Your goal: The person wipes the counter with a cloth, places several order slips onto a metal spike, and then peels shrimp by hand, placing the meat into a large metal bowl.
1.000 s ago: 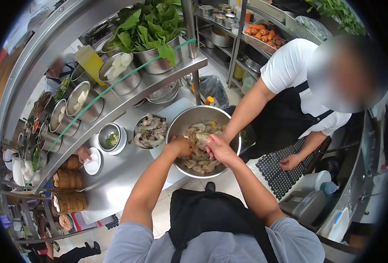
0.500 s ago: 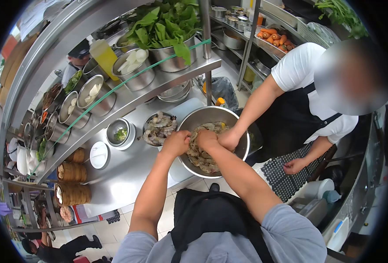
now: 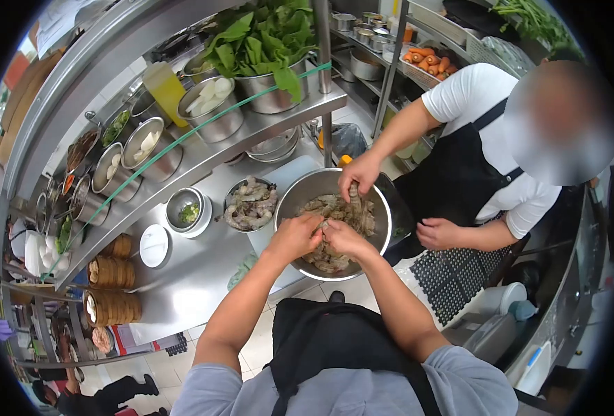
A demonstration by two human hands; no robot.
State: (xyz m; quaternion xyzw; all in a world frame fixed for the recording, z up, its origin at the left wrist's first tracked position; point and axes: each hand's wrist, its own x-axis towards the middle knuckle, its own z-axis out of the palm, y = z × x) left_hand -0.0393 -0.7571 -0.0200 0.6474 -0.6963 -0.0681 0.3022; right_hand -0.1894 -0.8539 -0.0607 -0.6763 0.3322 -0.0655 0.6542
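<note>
Over a large steel bowl (image 3: 294, 199) of raw shrimp (image 3: 327, 261), my left hand (image 3: 297, 238) and my right hand (image 3: 345, 239) meet with their fingertips close together. Both are closed in a pinch, and a small greyish piece of shrimp shows between them, mostly covered by my fingers. Across the bowl, a co-worker's hand (image 3: 362, 173) grips shrimp that hang down into it. The co-worker's other hand (image 3: 438, 234) is beside the apron, outside the bowl. To the left, a smaller steel bowl holds more shrimp (image 3: 250, 206).
On the steel counter (image 3: 189, 291) are a small bowl with chopped greens (image 3: 189, 212), a white lid (image 3: 155, 245) and bamboo steamers (image 3: 113, 308). A shelf (image 3: 279, 123) with leafy greens (image 3: 258, 52) and several steel containers overhangs the counter. The co-worker stands close on the right.
My hands have lifted out of the shrimp and come together. The co-worker's hand has risen from the bowl with shrimp, and their other hand has moved closer. A green cloth now shows by my left forearm.
</note>
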